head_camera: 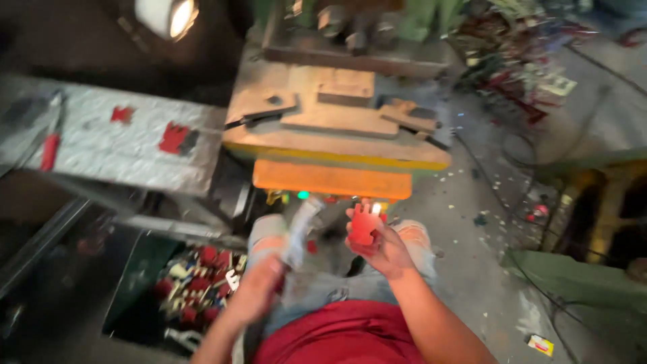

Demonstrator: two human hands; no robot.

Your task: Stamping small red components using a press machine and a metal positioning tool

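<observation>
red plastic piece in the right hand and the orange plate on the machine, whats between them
Head view: no object lies between the red plastic piece and the orange plate; only a short dark gap with small glowing lights.

This is a rough metal workshop. A heavy press machine (337, 128) with a worn steel bed and an orange front plate stands on a stained concrete floor (472, 269) littered with scrap, beside a bin (195, 276) of small red parts.
</observation>
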